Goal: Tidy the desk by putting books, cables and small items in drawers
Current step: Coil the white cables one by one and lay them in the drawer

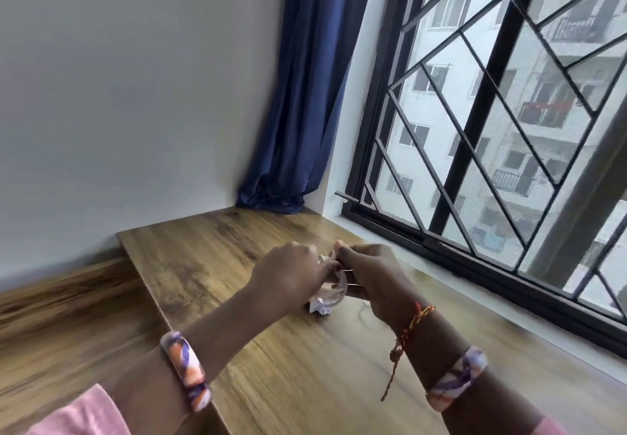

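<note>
Hands meet above the wooden bench (pixel 237 258) near the window (pixel 492 129). Left hand (pixel 291 273) and right hand (pixel 371 277) both pinch a crumpled white bundle (pixel 330 290), blurred, perhaps cable or wrapping, fingers (pixel 349 253) closed on it. Its lower end touches the bench. Patterned bangles (pixel 185 368) circle both forearms.

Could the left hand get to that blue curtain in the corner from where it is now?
Probably yes. The left hand is over the desk, and bare wood lies between it and the blue curtain. Nothing stands in the way, but both hands grip a crumpled whitish bundle, so it would need to let go first.
</note>
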The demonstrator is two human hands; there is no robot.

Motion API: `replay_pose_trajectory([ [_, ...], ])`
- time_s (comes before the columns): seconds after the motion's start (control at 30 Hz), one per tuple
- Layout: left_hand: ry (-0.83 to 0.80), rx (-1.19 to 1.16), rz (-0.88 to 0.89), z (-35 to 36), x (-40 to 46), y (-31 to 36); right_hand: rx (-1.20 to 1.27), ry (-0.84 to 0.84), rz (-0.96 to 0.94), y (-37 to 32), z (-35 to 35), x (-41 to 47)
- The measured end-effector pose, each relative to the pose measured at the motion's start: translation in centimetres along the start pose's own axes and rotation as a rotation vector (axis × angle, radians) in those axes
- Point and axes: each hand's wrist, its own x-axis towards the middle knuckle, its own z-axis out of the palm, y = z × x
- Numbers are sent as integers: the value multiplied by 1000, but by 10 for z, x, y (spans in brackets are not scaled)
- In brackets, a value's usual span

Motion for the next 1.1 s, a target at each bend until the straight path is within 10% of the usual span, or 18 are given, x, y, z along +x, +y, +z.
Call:
replay_pose_trajectory([
  [0.37, -124, -268, -303, 32, -68, -94, -292, -488, 165, 70, 52, 7],
  [0.63, -135, -211, -725, 95, -153, -161, -909, -276, -209, 168, 55, 8],
  [1.1, -223, -443, -1047, 160, -166, -164, -889, -222, -403, 180, 52, 5],
])
